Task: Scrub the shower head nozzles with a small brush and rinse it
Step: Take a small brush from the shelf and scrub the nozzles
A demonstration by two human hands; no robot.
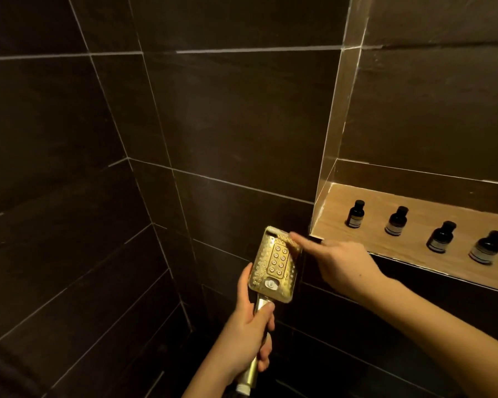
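Right hand (339, 262) fingers (299, 239): extended toward the upper right corner of the gold-coloured rectangular metal shower head (275, 264), fingertip touching or just at its edge; a dark slim object shows just beyond the knuckles, possibly the handle of the small brush, but it is too blurred to confirm, so whether these fingers are clamped on anything cannot be told. Left hand (250, 326) fingers: wrapped and clamped around the gold cylindrical handle (259, 307) of the shower head, thumb laid across its front just below the face; the head is held upright, nozzle face toward the camera, near the dark tiled wall (213, 124), left of the recessed niche shelf (385, 208); four small dark bottles (355, 214) stand in a row on that shelf, well apart from both hands. Progress, as a judgement: the head is off its mount and presented for work; scrubbing appears to be starting or under way at the top corner; no foam and no running water are visible; the lower nozzle rows and the full rinse appear to remain.
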